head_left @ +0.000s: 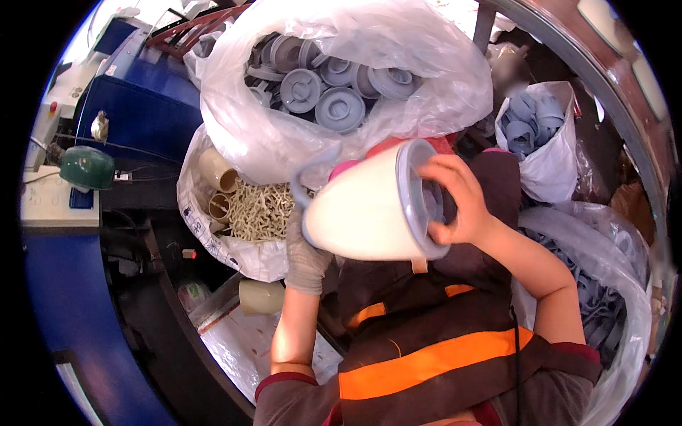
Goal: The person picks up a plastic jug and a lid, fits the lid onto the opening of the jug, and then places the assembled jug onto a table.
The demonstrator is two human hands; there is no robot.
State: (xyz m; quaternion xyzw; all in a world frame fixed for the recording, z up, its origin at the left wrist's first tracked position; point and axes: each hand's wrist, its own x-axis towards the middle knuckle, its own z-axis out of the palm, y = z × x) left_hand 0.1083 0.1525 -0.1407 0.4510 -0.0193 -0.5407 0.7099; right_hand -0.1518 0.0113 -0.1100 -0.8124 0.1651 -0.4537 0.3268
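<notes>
Cupped around the narrow end of a cream jug (pixel 362 209), the gloved left hand (pixel 309 245) has a firm-looking grip from below. The bare right hand (pixel 462 206) curves over the wide end, fingers and thumb well apart at a grey-blue end cap (pixel 412 202); it is blurred, so I cannot tell whether this grip pinches the cap or only rests against it. The jug lies tilted on its side in the air, in front of the wearer's dark apron (pixel 426 366).

As far as it shows, this jug looks mostly put together: the cap sits at the wide end, and a grey-blue handle (pixel 295 186) loops out near the narrow one. Whether the cap is fully seated cannot be told.

Plenty of loose parts remain. Beyond the jug, a big translucent bag (pixel 455 82) holds a heap of round grey-blue discs (pixel 340 109) with ringed faces. On the left, a white sack (pixel 256 263) holds thin beige strips (pixel 259 209) and beige cylinders (pixel 217 170). To the right, a small white bag (pixel 550 177) is filled with curved grey-blue pieces (pixel 533 121), and nearer the right elbow a clear bag (pixel 611 234) contains narrower grey-blue parts (pixel 600 305).
</notes>
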